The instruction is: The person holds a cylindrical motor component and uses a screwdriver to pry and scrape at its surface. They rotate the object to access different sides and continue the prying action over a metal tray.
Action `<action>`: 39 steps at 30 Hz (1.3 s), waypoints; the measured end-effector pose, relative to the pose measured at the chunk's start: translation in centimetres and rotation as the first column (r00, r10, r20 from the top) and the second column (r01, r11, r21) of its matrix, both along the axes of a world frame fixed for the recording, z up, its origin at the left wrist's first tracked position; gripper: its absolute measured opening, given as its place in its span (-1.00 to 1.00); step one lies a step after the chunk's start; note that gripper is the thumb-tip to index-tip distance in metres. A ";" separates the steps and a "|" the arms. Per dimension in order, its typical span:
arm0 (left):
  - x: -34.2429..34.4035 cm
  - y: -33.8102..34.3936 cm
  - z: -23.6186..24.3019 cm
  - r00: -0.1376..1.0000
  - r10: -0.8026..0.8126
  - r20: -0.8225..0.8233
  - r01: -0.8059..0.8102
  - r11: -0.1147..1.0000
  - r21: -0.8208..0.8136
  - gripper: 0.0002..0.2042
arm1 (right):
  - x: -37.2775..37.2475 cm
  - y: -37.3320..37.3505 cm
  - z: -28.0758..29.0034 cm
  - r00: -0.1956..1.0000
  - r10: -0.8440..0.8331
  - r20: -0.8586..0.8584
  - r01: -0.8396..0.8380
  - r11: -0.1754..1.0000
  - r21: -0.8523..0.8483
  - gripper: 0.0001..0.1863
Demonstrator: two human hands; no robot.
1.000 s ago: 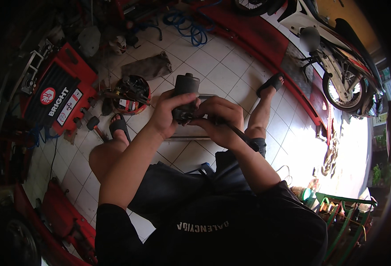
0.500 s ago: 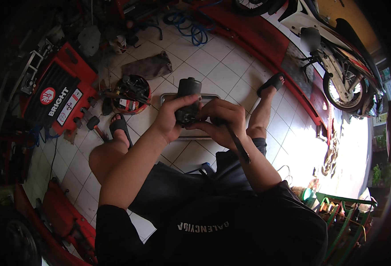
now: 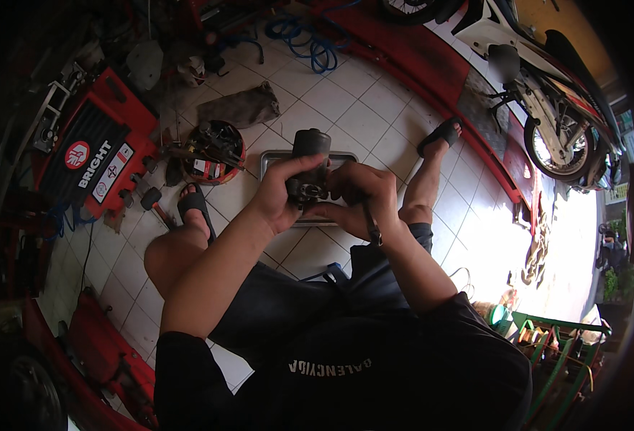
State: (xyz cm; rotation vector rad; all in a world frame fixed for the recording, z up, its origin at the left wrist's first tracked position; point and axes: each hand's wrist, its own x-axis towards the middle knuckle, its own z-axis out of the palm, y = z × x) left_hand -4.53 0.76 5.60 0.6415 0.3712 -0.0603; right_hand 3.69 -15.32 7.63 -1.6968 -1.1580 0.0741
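Note:
My left hand [image 3: 277, 192] is wrapped round a dark cylindrical metal part [image 3: 311, 143], which looks like a small motor. Its rounded end points away from me, and the end with openings and fittings faces me. Just to its right, my right hand [image 3: 366, 188] has its fingers curled round a slim dark tool [image 3: 372, 224]. The tool's shaft sticks out below the palm along my wrist; its other end is hidden by my fingers. Beneath both hands, a shallow metal tray [image 3: 266, 161] lies on the floor.
A round container [image 3: 239, 159] of tools and parts stands left of the tray, near a hammer [image 3: 153, 201] and a red machine [image 3: 98, 147]. A grey cloth [image 3: 238, 107] lies beyond. A red lift platform [image 3: 432, 68] runs along the right, with a motorcycle [image 3: 554, 108] beside it.
The cylindrical part has tilted, showing more of its near end. My right hand has drawn slightly off it, and the tool's shaft has swung to a steeper angle.

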 end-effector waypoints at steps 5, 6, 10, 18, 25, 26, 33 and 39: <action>0.1 0.2 -0.7 0.999 -0.016 0.039 0.017 1.000 -0.025 -0.70 | -0.3 -0.1 0.6 0.995 0.038 0.088 -0.044 0.997 0.059 -0.68; 0.2 0.4 -0.8 0.999 -0.022 0.040 0.023 1.000 -0.019 -0.69 | -0.2 0.0 0.4 0.992 0.032 0.123 -0.042 0.996 0.082 -0.69; 0.1 0.9 -1.1 0.997 -0.051 0.053 0.051 0.999 0.000 -0.70 | 0.0 0.3 0.0 0.989 0.000 0.148 -0.017 0.993 0.117 -0.74; -0.1 -0.3 0.0 0.998 0.050 0.032 -0.051 0.998 0.047 -0.70 | 0.4 -0.2 -0.4 0.987 0.008 0.160 -0.020 0.997 0.074 -0.68; 0.0 0.2 -0.3 1.000 -0.023 0.018 0.023 0.999 0.031 -0.71 | 0.2 -0.2 -0.5 0.977 0.042 0.211 -0.064 0.993 0.099 -0.68; 0.0 0.2 -0.3 1.000 -0.014 0.013 0.013 0.998 0.053 -0.71 | 0.3 -0.1 -0.4 0.973 0.049 0.226 -0.074 0.991 0.107 -0.69; 0.2 -0.5 0.1 0.996 0.090 -0.003 -0.089 0.993 0.083 -0.71 | 0.1 -0.2 -0.7 0.985 -0.015 0.171 -0.001 0.996 0.091 -0.69; -0.1 0.3 -0.4 1.000 0.012 0.022 -0.014 0.997 0.077 -0.71 | 0.1 0.0 -1.1 0.983 0.008 0.185 -0.031 0.992 0.119 -0.67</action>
